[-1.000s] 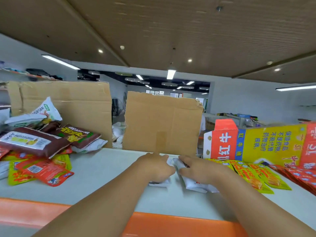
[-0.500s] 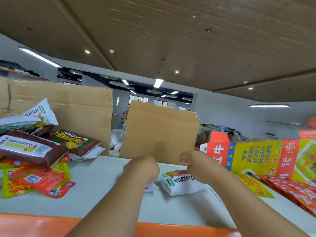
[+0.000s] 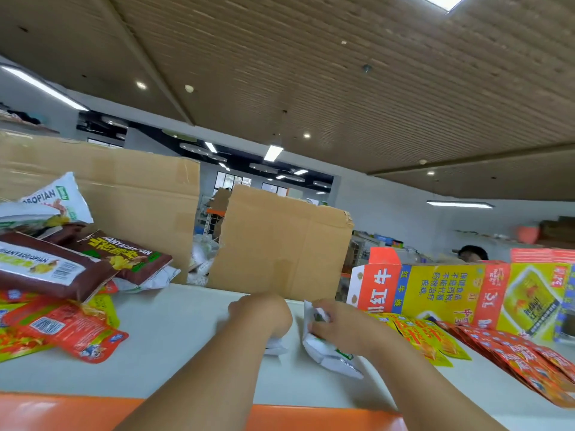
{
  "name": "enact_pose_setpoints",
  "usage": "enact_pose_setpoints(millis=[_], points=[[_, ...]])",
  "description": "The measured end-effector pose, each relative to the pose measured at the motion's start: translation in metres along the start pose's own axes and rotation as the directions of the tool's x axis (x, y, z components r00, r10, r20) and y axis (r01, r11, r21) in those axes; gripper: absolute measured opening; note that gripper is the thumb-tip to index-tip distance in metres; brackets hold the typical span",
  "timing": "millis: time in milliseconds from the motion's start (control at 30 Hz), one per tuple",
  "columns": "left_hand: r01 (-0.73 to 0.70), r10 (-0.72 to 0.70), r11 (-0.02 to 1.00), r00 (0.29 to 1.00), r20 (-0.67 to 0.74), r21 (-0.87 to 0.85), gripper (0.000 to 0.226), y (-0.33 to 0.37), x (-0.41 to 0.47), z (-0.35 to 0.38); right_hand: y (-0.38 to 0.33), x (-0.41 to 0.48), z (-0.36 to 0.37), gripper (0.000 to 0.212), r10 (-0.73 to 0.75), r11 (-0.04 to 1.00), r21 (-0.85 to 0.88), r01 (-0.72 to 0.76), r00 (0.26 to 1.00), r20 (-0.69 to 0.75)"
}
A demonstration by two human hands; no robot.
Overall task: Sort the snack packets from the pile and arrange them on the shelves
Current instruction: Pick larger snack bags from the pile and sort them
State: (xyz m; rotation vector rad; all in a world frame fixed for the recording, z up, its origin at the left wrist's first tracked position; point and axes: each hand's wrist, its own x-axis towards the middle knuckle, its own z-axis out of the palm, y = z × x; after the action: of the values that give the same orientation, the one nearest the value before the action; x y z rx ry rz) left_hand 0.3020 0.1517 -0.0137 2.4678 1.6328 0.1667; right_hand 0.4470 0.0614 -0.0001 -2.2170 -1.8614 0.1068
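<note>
On the white shelf top (image 3: 174, 331) my right hand (image 3: 339, 326) grips a white snack packet (image 3: 323, 349) with green print, fingers curled over its upper end. Just left of it my left hand (image 3: 264, 312) is curled over a second white packet (image 3: 275, 348), of which only a corner shows. The mixed pile (image 3: 62, 275) of brown, white, red and yellow packets lies at the left. Yellow packets (image 3: 426, 337) and red packets (image 3: 522, 359) lie in overlapping rows at the right.
Two cardboard panels (image 3: 280, 244) stand at the back of the shelf, with a gap between them. A red-and-yellow carton (image 3: 451, 290) lies on its side at the back right. An orange shelf edge (image 3: 62, 412) runs along the front. A person's head (image 3: 473, 253) shows behind the carton.
My right hand has come down onto the white packet and taken hold of it. My left hand stays on the other white packet. The camera has tilted slightly.
</note>
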Motion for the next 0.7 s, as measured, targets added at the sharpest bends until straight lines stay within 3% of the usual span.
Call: enact_pose_setpoints(millis=[233, 300, 400, 467, 600, 700], points=[[0.013, -0.017, 0.996, 0.999, -0.047, -0.086, 0.032, 0.001, 0.005, 0.010, -0.031, 0.016, 0.009, 0.048, 0.111, 0.990, -0.097, -0.100, 0.987, 0.112], [0.013, -0.013, 0.998, 1.000, -0.002, -0.069, 0.039, 0.001, 0.003, 0.010, -0.035, 0.021, 0.013, 0.052, 0.141, 0.974, -0.202, -0.106, 0.976, 0.166], [0.034, -0.032, 0.997, 0.999, 0.044, -0.067, 0.056, 0.003, 0.000, 0.009, -0.040, 0.026, 0.022, 0.076, 0.218, 0.878, -0.464, -0.116, 0.961, 0.172], [0.065, -0.063, 0.997, 0.997, 0.035, -0.050, 0.057, 0.003, 0.001, 0.011, -0.044, 0.027, 0.028, 0.074, 0.237, 0.842, -0.526, -0.119, 0.958, 0.163], [0.084, -0.085, 0.994, 0.996, -0.010, -0.066, 0.059, 0.000, 0.002, 0.016, -0.041, 0.021, 0.034, 0.052, 0.091, 0.857, -0.515, -0.013, 0.988, 0.127], [0.101, -0.101, 0.994, 0.995, 0.002, -0.051, 0.059, -0.001, 0.002, 0.016, -0.029, 0.013, 0.029, 0.048, 0.088, 0.937, -0.345, -0.061, 0.994, 0.065]])
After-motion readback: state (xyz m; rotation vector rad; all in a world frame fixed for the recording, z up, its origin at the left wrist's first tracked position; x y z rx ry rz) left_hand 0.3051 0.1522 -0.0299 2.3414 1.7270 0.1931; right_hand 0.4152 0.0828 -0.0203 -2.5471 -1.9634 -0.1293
